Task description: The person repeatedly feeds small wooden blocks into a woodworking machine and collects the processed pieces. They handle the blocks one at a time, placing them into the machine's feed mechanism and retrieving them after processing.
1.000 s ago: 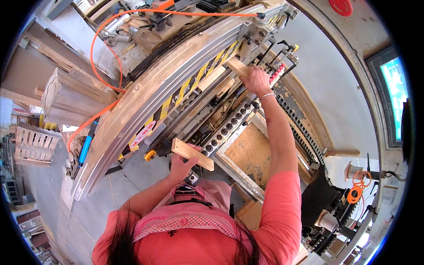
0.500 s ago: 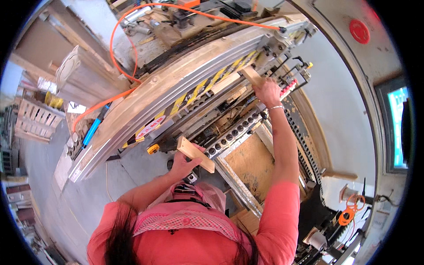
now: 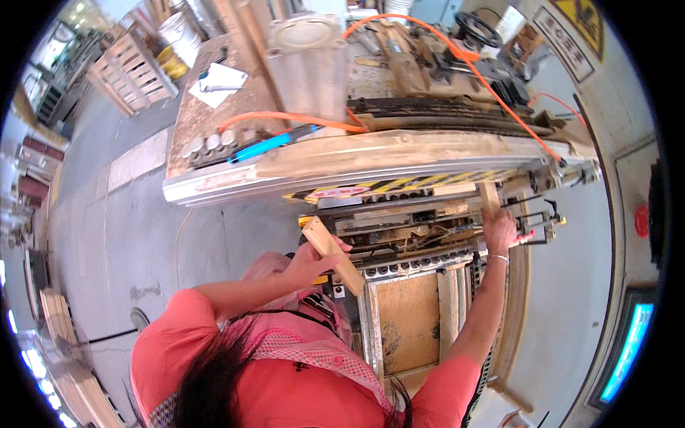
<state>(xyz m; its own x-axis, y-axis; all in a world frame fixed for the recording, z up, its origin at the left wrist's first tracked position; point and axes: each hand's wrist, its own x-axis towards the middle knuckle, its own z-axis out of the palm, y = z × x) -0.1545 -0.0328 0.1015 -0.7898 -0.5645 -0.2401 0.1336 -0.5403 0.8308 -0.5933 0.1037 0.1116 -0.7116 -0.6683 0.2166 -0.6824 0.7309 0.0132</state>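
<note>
My left hand is closed around a short wooden block, held tilted in front of my body at the near left corner of the machine. Small dark marks show near the block's upper end. Farther right, my arm reaches out over the machine, and my right hand grips a second wooden block. That block's far end points at the striped guard beam; whether it rests on the machine bed I cannot tell. A light wooden strip lies beside it to the left.
A long wood-faced beam spans the machine's far side, with an orange hose and a blue air gun above it. Black round rollers line the near rail. A screen stands at right; a slatted crate is far left.
My view has turned, so the machine beam now lies nearly level. Both hands still hold their wooden blocks; the right one remains stretched out at the machine's right end.
</note>
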